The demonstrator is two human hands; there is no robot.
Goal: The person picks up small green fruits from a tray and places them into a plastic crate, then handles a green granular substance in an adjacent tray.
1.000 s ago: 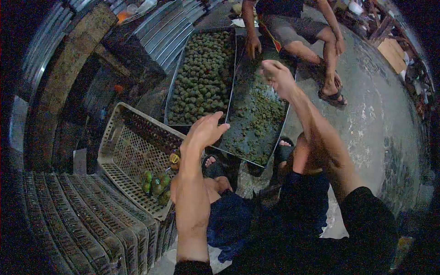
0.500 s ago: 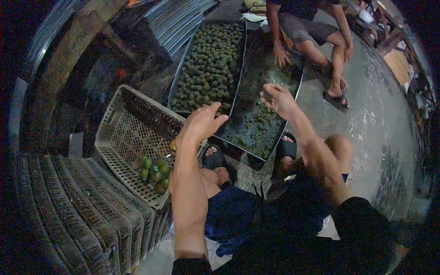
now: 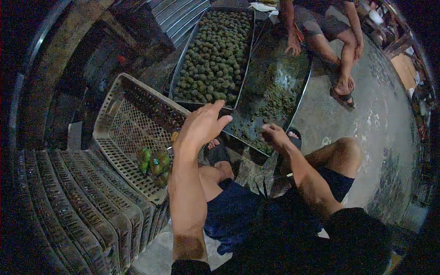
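Note:
My left hand (image 3: 204, 123) hangs above the near edge of a tray of round green balls (image 3: 211, 59), thumb and fingers apart, holding nothing I can see. Over the near end of a second, dark metal tray (image 3: 243, 120) is my right hand (image 3: 275, 136), its fingers curled in; what they hold, if anything, is hidden. Loose green crumbly clumps (image 3: 275, 101) lie scattered in that second tray. Several green fruits (image 3: 159, 162) rest in the lower end of a tilted plastic crate (image 3: 106, 130) left of my left forearm.
Stacked crates (image 3: 82, 192) stand at the lower left. Across the dark tray sits another person, one hand (image 3: 293, 47) over its far end and a sandalled foot (image 3: 343, 89) on the concrete floor (image 3: 366, 119). Corrugated metal sheets (image 3: 176, 18) lean behind the ball tray.
My right hand has come down and back to the near end of the dark tray, its fingers more curled. My left hand stays nearly in place. The view has shifted slightly.

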